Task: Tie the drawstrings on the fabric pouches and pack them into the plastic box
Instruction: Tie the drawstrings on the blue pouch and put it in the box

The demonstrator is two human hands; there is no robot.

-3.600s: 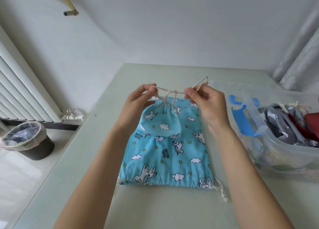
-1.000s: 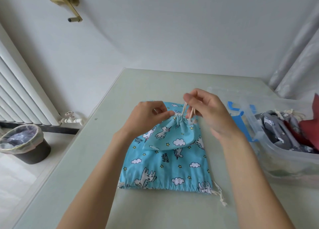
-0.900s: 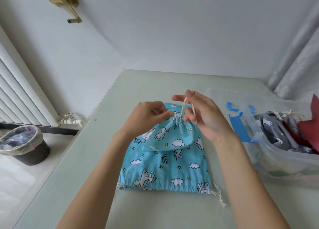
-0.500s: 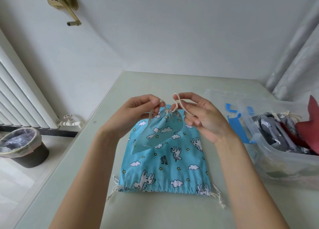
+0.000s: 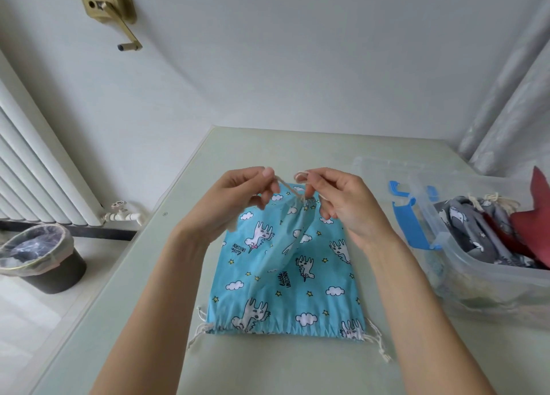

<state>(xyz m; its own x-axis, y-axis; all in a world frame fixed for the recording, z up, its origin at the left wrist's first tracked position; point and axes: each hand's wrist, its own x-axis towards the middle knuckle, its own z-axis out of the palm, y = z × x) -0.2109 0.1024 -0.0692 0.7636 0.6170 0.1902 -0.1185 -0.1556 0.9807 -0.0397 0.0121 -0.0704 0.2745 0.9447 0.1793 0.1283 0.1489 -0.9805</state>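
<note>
Head view: the left hand (image 5: 238, 198) and right hand (image 5: 345, 207) each pinch an end of the cream drawstring (image 5: 290, 189), grips closed on the cord above the gathered mouth of a small blue unicorn pouch (image 5: 285, 231). That pouch sits atop a larger matching pouch (image 5: 285, 293) flat on the worktop (image 5: 125, 305). At 3 o'clock, the plastic box (image 5: 476, 278) holds grey and red fabric, probably packed pouches.

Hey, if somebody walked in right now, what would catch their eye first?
Mid-table, the left hand and right hand pinch the cream drawstring of a small blue unicorn pouch, held above a larger matching pouch lying flat. At the right, a clear plastic box holds grey and red fabric.
</note>
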